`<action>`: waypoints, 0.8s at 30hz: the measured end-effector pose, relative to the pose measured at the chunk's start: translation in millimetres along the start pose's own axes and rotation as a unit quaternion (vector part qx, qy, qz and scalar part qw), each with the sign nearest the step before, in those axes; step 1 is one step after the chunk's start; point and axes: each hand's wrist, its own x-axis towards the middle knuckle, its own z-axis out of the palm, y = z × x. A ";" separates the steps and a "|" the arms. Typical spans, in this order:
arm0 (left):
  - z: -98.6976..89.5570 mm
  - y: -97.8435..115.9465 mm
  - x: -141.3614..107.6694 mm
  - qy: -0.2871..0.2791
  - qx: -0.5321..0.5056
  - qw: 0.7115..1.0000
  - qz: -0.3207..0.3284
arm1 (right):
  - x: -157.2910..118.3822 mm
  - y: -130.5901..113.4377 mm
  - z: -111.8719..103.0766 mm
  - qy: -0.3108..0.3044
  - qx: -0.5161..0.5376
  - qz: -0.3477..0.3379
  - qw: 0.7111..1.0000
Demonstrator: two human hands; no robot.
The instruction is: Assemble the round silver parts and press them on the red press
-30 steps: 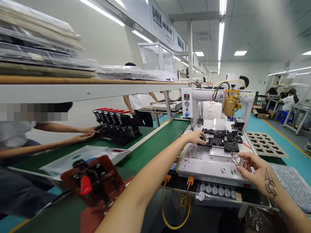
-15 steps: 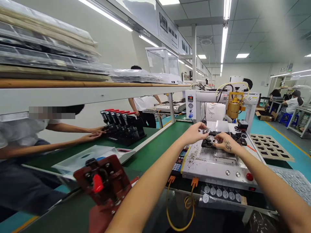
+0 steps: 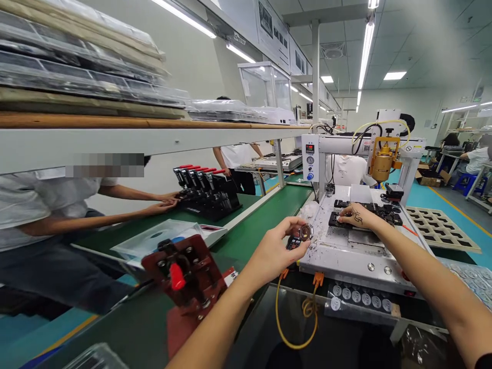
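Note:
My left hand [image 3: 279,250] is closed in a pinch and holds up a small round metal ring [image 3: 306,233], which looks like a watch case, in front of the machine bed's left edge. Over the bed, my right hand [image 3: 355,214] has its fingers bent down at the left end of a black fixture [image 3: 333,220]. A shiny bit of a small round part [image 3: 338,219] shows under those fingertips; the rest of it is hidden. The fixture lies on the white bed of a benchtop machine [image 3: 326,259], whose brass-coloured head [image 3: 382,163] hangs behind my right hand.
A red clamp fixture [image 3: 184,277] stands at front left. Yellow cable [image 3: 280,328] loops below the machine. A beige slotted tray [image 3: 442,228] lies at right. Across the green bench, a co-worker's hands [image 3: 169,202] touch a black rack with red levers [image 3: 207,189]. An overhead shelf [image 3: 154,148] holds stacked trays.
My left hand has come away from the fixture, down and towards me, with the ring in it. My right hand stays at the fixture. The view has shifted slightly.

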 end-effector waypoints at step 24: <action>127.9 -77.6 -109.5 -0.218 -0.110 0.964 -0.109 | -293.2 -13.5 99.6 0.286 -0.023 0.053 0.956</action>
